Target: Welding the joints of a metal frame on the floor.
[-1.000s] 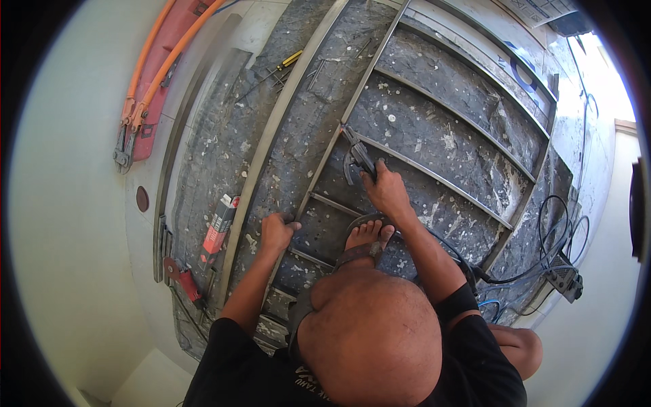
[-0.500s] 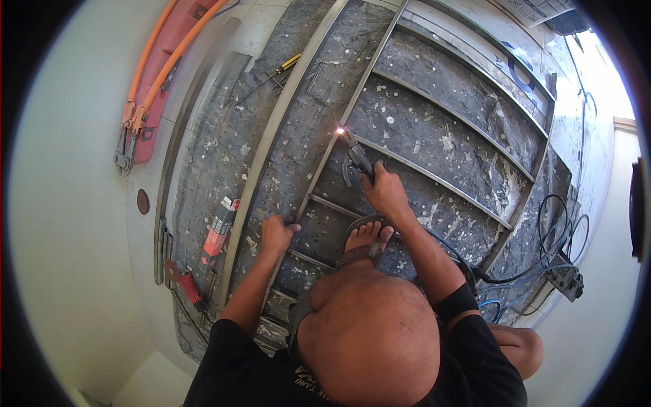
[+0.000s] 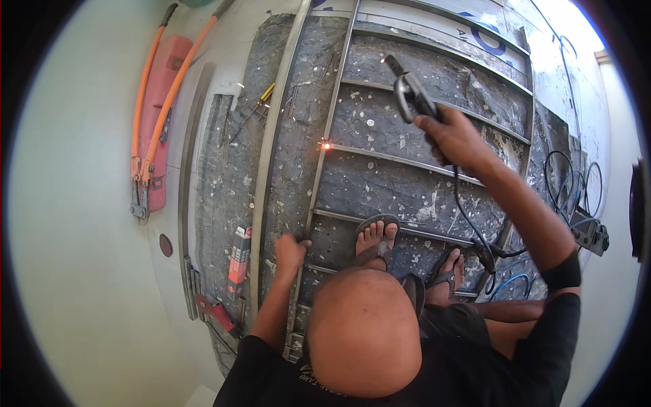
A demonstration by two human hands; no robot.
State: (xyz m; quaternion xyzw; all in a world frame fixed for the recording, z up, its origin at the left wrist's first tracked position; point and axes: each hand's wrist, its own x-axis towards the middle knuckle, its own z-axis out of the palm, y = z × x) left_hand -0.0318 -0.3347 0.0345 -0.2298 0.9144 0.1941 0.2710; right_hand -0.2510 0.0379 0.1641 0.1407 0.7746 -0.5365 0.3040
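Steel frame (image 3: 319, 169) on the floor, glowing spot (image 3: 326, 145) at its joint
Left hand (image 3: 290, 252) grips the rail at 7 o'clock; right hand (image 3: 456, 139) clamps the welding holder (image 3: 411, 95), raised at 1 o'clock

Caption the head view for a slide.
Right hand lifts a welding holder above a metal frame; left hand grips its rail.
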